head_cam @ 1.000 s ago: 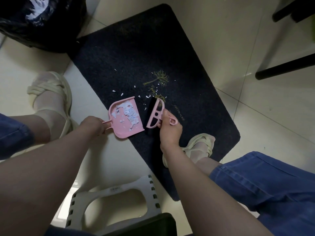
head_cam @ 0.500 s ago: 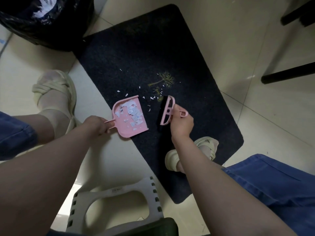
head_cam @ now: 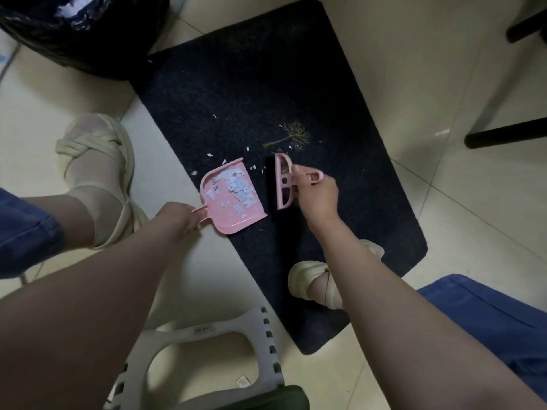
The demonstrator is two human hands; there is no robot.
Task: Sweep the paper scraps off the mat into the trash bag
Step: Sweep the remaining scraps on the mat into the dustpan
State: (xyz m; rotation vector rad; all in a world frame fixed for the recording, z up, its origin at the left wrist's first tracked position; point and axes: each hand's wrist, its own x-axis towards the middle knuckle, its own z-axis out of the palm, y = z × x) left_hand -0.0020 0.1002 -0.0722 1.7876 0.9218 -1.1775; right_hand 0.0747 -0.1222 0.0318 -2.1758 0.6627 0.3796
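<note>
Torn white paper scraps [head_cam: 233,187] litter the pink dustpan [head_cam: 229,226] and dark mat [head_cam: 236,84].

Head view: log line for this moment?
left hand grips dustpan | right hand grips brush | scraps in dustpan, few on mat | bag beyond mat

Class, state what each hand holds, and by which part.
Left hand grips the pink dustpan by its handle; right hand grips the pink brush by its handle.
</note>
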